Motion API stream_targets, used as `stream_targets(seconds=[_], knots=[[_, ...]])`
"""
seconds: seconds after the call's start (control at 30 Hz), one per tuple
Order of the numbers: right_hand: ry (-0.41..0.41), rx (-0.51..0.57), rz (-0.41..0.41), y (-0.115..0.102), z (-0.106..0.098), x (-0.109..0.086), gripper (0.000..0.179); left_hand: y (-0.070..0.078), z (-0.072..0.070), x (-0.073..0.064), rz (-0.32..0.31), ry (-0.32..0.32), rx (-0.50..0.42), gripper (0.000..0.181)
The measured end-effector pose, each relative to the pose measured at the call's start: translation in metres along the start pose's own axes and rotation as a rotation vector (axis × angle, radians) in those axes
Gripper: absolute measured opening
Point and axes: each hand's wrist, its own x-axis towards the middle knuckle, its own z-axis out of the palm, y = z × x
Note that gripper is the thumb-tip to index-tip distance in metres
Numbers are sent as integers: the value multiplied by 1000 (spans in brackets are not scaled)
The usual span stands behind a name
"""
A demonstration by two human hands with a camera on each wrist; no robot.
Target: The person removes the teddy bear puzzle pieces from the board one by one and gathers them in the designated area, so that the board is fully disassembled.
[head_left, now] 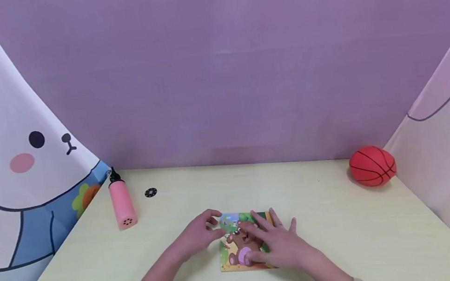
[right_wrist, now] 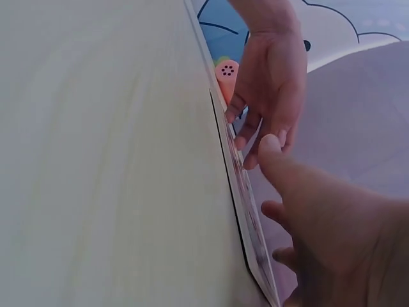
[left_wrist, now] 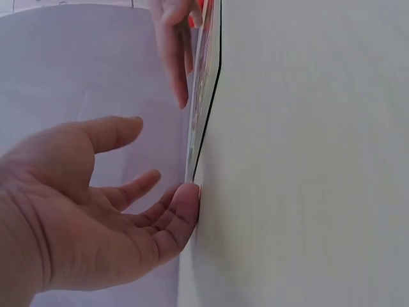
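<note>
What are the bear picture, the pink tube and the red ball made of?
The bear picture looks like printed card or thin wood: flat, with straight, thin edges. The pink tube seems smooth plastic: evenly coloured and crisp-edged. The red ball could be rubber or foam; its dull skin leaves that open.

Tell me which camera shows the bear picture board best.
The head view: it shows much of the bear picture board from above, though the right hand covers part. Both wrist views show it nearly edge-on, its picture unreadable.
</note>
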Motion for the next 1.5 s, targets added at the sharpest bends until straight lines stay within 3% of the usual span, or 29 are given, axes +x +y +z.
stream_targets(seconds=[0.3,0.77,1.17,1.5], knots=[[-20,-32,30,1,5,0,75,-5,5,14,-41,22,-40,47],[-31,-37,43,-1,10,-1,78,-3,7,21,-27,24,71,44],[-35,-17,43,-5,7,-1,77,5,11,18,-80,68,-78,43],[-39,-22,44,-5,6,-1,77,2,15,22,-29,113,-136,35]])
